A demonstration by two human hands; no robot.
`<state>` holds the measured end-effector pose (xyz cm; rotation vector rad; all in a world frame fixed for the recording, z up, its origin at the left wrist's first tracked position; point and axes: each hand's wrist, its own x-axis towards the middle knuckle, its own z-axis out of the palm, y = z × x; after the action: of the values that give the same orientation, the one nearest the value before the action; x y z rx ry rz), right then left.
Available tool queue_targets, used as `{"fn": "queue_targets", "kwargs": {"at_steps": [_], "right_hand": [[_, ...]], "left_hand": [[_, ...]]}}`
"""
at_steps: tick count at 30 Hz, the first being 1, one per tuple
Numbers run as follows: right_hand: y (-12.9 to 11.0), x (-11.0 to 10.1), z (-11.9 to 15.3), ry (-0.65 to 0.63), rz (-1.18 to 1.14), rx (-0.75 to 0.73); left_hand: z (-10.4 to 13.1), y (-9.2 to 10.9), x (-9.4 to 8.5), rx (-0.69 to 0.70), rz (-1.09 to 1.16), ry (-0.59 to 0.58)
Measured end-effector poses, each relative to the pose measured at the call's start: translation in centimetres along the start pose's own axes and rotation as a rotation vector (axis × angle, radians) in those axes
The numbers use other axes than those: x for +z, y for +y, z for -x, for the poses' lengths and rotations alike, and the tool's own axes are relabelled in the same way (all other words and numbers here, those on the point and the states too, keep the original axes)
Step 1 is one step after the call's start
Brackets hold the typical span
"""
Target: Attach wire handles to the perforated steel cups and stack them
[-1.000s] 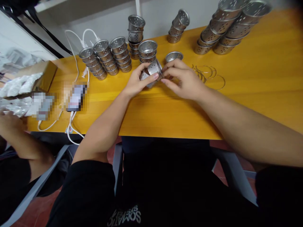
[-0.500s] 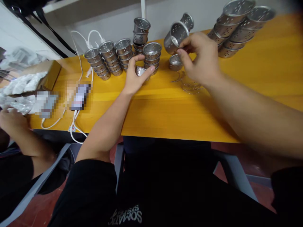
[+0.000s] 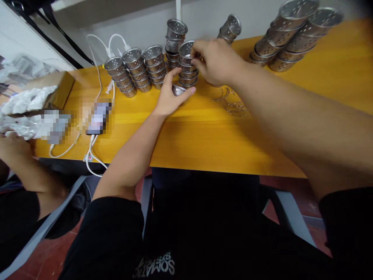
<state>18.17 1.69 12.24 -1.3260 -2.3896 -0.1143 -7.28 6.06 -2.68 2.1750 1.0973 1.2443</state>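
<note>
My right hand [image 3: 214,60] pinches the rim of a perforated metal cup [image 3: 186,48], which sits on top of a stack of like cups [image 3: 189,76]. Just in front of that stack is my left hand [image 3: 171,95], thumb and forefinger apart. A small metal cup [image 3: 178,90] shows between them, apparently held by the other fingers, which are hidden. Several thin wire rings [image 3: 234,107] lie on the table below my right hand.
More cup stacks stand left [image 3: 135,68], behind [image 3: 175,39] and right [image 3: 294,39]; a tilted cup [image 3: 231,27] is at the back. A phone [image 3: 99,118] with white cables lies left. Beyond it are a cardboard box [image 3: 62,89], plastic bags and another person's hand [image 3: 14,146].
My right hand has carried its cup left onto the stack by my left hand. My left hand and its small cup have shifted slightly right.
</note>
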Motion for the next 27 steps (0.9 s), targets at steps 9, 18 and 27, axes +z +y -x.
{"fn": "queue_targets", "kwargs": {"at_steps": [9, 18, 27], "right_hand": [[0.7, 0.2, 0.3, -0.015, -0.109, -0.001], [1.9, -0.3, 6.2, 0.223, -0.466, -0.046], [1.3, 4.1, 10.2, 0.097, -0.568, -0.202]], "left_hand": [[0.6, 2.4, 0.2, 0.01, 0.053, 0.025], [-0.1, -1.4, 1.8, 0.136, -0.011, 0.027], [0.4, 1.8, 1.4, 0.174, -0.05, -0.099]]}}
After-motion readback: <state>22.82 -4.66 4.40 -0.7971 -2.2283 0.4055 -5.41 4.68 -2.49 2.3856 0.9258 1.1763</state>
